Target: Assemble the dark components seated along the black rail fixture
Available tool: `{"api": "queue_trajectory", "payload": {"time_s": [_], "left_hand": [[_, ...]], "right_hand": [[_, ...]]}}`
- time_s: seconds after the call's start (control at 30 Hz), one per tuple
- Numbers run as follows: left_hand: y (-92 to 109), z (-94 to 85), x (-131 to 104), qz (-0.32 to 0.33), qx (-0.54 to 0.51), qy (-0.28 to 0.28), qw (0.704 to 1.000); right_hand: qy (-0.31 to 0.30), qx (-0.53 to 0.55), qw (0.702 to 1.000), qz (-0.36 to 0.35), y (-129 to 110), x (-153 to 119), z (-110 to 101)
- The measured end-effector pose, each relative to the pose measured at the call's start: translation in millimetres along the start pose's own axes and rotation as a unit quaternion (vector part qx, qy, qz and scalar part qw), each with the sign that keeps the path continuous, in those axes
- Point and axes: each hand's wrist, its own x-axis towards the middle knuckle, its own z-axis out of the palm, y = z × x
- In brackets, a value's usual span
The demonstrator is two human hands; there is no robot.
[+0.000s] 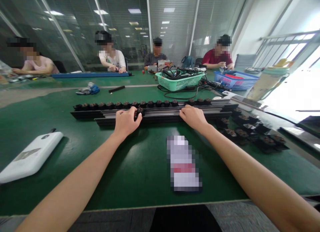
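Long black and silver rails point(160, 118) lie side by side across the green table. A row of small black parts with brownish tops point(126, 104) stands along the rear rail. My left hand point(127, 121) pinches a small black part point(140, 111) between thumb and fingers at the front rail. Farther right, my right hand point(193, 116) is closed on the front rail, its fingertips curled over the edge. More loose black parts point(245, 125) lie in a cluster to the right of the rails.
A pixelated phone point(184, 165) lies near the front edge, a white device point(32, 155) at left. Behind stand a green basket of cables point(178, 82), a blue basket point(236, 81) and a large bottle point(268, 82). Several people sit across the table.
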Motion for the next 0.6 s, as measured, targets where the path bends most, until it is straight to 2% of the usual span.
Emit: {"api": "queue_trajectory", "payload": {"time_s": [0.6], "left_hand": [[2.8,-2.6,-1.0,0.017,-0.023,0.006,1.0]], "right_hand": [[-0.011,0.009,1.0,0.003,-1.0,-1.3,-3.5]]}}
